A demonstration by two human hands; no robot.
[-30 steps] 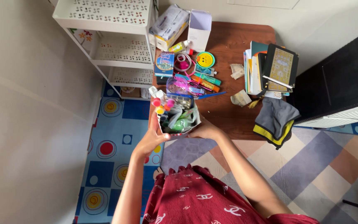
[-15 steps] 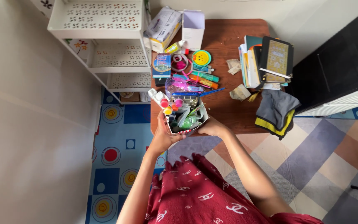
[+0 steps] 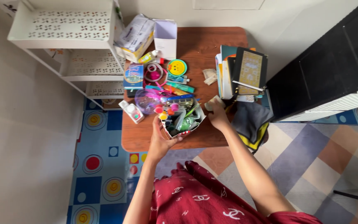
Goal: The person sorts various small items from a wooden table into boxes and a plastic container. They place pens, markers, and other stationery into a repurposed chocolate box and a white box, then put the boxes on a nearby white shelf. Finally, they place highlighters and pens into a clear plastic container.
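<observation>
Gripping the full box (image 3: 182, 120) alone over the wooden table (image 3: 224, 41), the left hand (image 3: 161, 140) could tip it; the right hand (image 3: 218, 116) fingers closed on a paper scrap (image 3: 213, 102) beside the box.

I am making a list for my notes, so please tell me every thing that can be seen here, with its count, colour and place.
small box of oddments: one, white with colourful contents, near table edge, held
table: one, brown wood, centre
shelf rack: one, white, three tiers, left of table
open carton: one, white, far end of table
wrapped packet: one, white, beside the carton
round yellow disc: one, yellow with green rim, mid table
markers: several, orange and green, mid table
book stack: one pile, black book on top, right side
folded cloth: one, grey and yellow, right table edge
crumpled paper: one, pale, by the right hand
floor mat: blue with circles, left floor
left hand: holds the box
right hand: on the paper
</observation>
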